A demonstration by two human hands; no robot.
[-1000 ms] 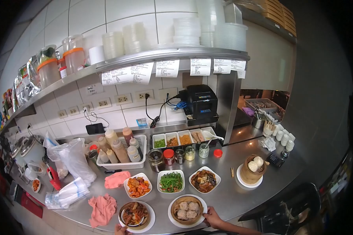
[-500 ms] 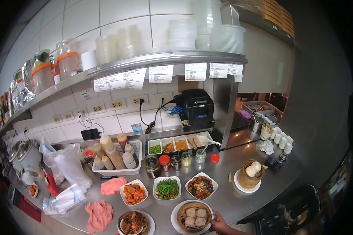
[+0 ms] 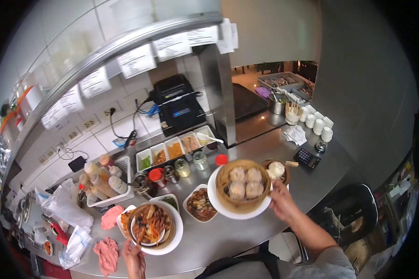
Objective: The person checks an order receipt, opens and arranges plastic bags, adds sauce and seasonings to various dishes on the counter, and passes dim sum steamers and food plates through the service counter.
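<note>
My right hand grips the right edge of a white plate, held up over the counter. On that plate stands a round bamboo steamer with several pleated dumplings. At the lower left, my left hand is closed at the left side of another white plate; part of its grip is hidden. This plate carries a steamer of dark glossy braised pieces with orange shreds. Partly behind the two plates are square bowls of greens and a dark saucy dish.
Another steamer with white buns sits behind the raised plate. Sauce bottles fill a white basket. Jars line up before the topping tray. A calculator and stacked white cups are at right. Pink cloths lie at left.
The dumpling plate has risen off the counter and moved up and right in my right hand. The other plate is now lifted in my left hand. The view has swung right.
</note>
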